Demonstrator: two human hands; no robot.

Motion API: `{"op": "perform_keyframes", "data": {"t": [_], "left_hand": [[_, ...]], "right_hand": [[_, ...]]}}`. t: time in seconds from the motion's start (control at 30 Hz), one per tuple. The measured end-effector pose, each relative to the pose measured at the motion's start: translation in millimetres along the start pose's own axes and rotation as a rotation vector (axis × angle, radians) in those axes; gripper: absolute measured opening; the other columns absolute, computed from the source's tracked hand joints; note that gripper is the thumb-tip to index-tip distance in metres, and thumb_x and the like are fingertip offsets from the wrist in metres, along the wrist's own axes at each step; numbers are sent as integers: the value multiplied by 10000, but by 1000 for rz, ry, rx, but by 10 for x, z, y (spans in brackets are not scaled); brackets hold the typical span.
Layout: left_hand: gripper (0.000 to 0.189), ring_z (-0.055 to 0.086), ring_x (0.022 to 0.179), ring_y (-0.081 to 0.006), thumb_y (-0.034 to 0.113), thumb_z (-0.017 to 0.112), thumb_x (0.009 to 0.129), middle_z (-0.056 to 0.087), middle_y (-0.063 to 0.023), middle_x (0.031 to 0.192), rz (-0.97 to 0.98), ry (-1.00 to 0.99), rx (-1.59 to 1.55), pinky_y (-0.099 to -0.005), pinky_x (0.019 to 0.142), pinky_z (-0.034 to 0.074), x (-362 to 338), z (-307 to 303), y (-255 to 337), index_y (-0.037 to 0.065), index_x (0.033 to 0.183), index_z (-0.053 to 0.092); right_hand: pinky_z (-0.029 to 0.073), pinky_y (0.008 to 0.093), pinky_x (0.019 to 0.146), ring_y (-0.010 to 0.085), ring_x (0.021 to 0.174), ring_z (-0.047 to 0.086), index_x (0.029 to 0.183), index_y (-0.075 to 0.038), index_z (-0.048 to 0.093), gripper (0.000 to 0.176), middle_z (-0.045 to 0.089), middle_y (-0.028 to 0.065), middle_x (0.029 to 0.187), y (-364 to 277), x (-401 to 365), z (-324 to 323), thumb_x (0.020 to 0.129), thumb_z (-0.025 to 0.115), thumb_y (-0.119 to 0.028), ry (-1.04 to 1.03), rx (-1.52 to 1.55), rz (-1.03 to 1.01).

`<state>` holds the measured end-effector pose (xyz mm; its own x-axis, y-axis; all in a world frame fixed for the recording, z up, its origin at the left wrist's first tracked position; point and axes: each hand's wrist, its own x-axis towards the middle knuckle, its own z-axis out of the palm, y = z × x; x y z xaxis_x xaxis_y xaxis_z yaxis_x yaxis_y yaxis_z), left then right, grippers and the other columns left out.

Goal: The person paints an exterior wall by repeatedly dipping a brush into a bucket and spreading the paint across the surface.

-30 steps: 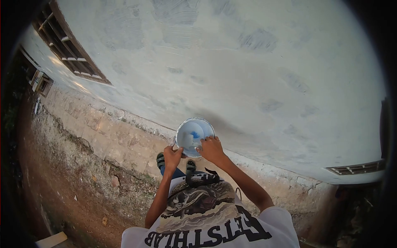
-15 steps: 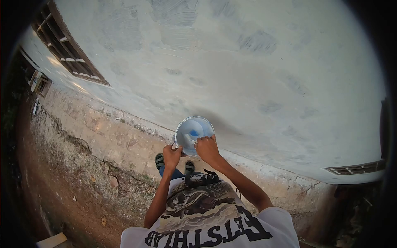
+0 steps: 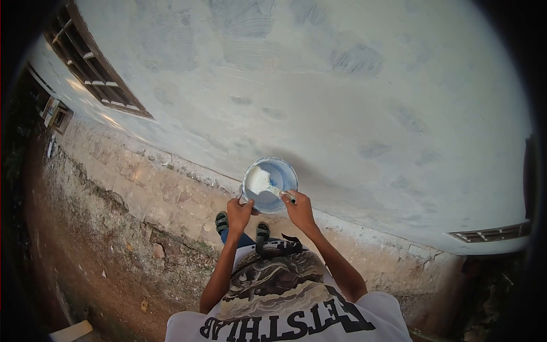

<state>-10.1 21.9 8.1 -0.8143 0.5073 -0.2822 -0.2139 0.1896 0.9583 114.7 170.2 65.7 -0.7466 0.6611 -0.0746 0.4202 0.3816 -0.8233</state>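
Observation:
A round paint bucket (image 3: 248,195) with a paint-smeared rim is held up in front of my body, its inside bluish-white. My left hand (image 3: 239,212) is closed on the near left of its rim. My right hand (image 3: 298,208) is wrapped around the handle of a paintbrush at the right side of the bucket. The paintbrush (image 3: 260,180) has a broad head thickly coated in white, lying across the bucket's opening and pointing to the far left.
A whitewashed wall (image 3: 319,108) with grey patches rises ahead. Barred windows (image 3: 94,68) are set in it at left and right. I stand on a rough, cracked paved ledge (image 3: 171,196), and bare soil (image 3: 119,268) lies below its broken edge.
My right hand has turned and drawn the paintbrush up, so its white head now shows at the bucket's opening. The left hand keeps its grip on the bucket.

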Motion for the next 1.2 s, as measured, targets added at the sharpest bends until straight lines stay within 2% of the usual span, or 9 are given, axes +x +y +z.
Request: {"op": "perform_keyframes", "data": {"t": [0.1,0.17,0.27,0.4,0.53,0.6,0.77,0.87,1.2], "left_hand": [[236,670,542,-236,58,618,833,655,-216,640,3,-8,1,-291,487,523,11,-13,10,-171,859,567],[238,668,537,-244,52,614,833,653,-221,644,1,-2,-23,-295,486,529,31,-17,-16,-177,862,557],[213,663,531,-260,9,576,825,646,-199,652,-23,-15,-65,-311,492,553,28,-23,14,-193,887,550],[215,662,529,-272,4,566,830,641,-210,656,-30,-27,-90,-324,501,563,36,-48,-71,-199,898,545],[232,665,531,-263,21,592,831,644,-218,643,-50,-19,-143,-308,486,551,5,-82,-92,-196,884,530],[235,664,529,-264,21,592,833,643,-216,639,-46,-25,-144,-306,486,552,3,-108,-61,-198,886,528],[231,664,532,-263,21,595,836,644,-220,650,-28,-117,-130,-307,483,550,94,-176,-154,-194,881,527],[237,666,538,-258,20,597,835,647,-216,659,-59,-181,-117,-305,484,546,75,-255,-37,-198,903,533],[270,669,544,-252,33,604,837,654,-217,677,-38,-259,-112,-302,491,544,77,-597,-69,-198,959,536]], "right_hand": [[448,338,577,208,568,568,967,77,637,343,660,148,726,105,-58,29,896,596,-256,53,162,5],[362,261,520,86,554,432,932,52,642,326,515,3,618,97,-121,-35,911,599,-270,85,316,22],[315,235,516,64,550,392,884,29,625,305,445,-41,611,73,-218,-214,927,584,-269,2,539,285],[311,214,530,54,573,392,948,10,615,251,457,-20,623,-25,-318,-463,943,564,-236,14,825,306],[343,221,559,64,620,418,1069,10,538,249,486,-8,694,-233,-321,-679,967,528,-216,118,697,74],[366,236,585,78,675,436,1106,14,515,253,509,15,775,-324,-307,-716,976,509,-203,329,528,-68],[393,351,645,251,738,438,1173,54,541,294,504,156,845,-706,-189,-938,930,519,-110,467,-168,-384],[394,391,662,290,775,438,1148,61,545,294,509,166,865,-752,-31,-1014,890,559,-79,510,-399,-516],[430,388,693,270,748,512,1112,26,533,328,553,134,884,-981,473,-1256,807,633,-46,513,-840,-713]]}}
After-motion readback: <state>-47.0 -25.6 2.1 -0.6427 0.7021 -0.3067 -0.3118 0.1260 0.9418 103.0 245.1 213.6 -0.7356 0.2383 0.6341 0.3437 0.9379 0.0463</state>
